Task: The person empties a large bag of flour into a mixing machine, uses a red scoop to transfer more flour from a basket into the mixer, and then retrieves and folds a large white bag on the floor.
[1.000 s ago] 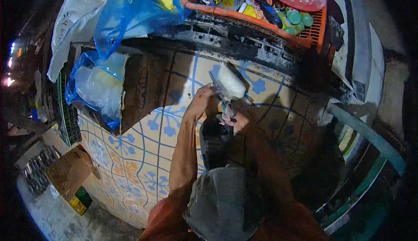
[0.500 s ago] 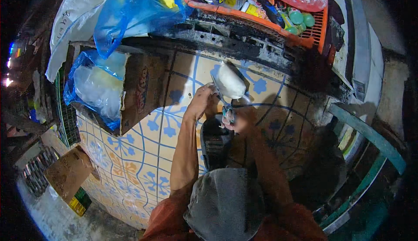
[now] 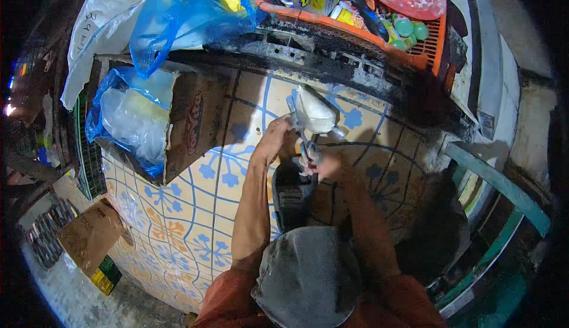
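A small clear plastic bag [image 3: 316,114] filled with something white lies on the patterned tiles in front of me. My left hand [image 3: 275,140] is closed at the bag's near left side, its fingertips pinching what looks like the plastic's edge. In my right hand [image 3: 325,165] is a pair of scissors [image 3: 299,125], its fingers wrapped round the handles. The blades point away from me, along the bag's left side. Whether they touch the plastic is hard to tell. Below my hands is a black object [image 3: 290,200], partly hidden, whose kind I cannot make out.
At left, a cardboard box [image 3: 198,114] holds a blue bag with clear plastic bags. An orange basket [image 3: 349,27] of packets and jars stands at the far side, beside a blue plastic bag [image 3: 189,26]. A green wooden frame [image 3: 501,186] is at right.
The scissors have turned a little, and their blades show more plainly beside the bag. The bag has tilted slightly. My left hand has hardly moved.
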Motion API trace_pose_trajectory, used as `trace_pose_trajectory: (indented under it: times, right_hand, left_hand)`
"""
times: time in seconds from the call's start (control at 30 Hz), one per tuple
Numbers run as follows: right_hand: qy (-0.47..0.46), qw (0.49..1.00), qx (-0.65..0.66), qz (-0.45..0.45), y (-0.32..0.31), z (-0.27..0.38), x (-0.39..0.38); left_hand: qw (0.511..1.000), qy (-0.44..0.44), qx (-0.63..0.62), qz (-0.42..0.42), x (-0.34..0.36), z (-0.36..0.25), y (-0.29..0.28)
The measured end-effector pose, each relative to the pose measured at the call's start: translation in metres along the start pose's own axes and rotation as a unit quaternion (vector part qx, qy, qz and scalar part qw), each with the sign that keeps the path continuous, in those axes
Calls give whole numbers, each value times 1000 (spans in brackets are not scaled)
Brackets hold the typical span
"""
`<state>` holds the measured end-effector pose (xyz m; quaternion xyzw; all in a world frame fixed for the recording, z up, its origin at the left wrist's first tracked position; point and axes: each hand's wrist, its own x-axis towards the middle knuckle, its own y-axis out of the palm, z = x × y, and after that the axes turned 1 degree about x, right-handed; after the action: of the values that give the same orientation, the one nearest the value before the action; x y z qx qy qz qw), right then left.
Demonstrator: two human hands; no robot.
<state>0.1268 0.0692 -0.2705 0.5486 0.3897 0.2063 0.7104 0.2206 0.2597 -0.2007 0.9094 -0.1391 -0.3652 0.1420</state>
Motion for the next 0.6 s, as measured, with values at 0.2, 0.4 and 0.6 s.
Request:
trace_pose_trajectory:
  times: [0.2,0.4,0.6]
  right_hand:
    - [162,804,-551,-154,53,55,-94]
    - [14,598,-731,-329,181,127,-137]
    - [-185,226,-821,-491,265,243,-88]
  left_hand:
    - [999,-17,24,-42,7,3,-9]
    - [996,63,45,-41,-3,-9,-3]
    - [988,99,106,-61,1,-13,-9]
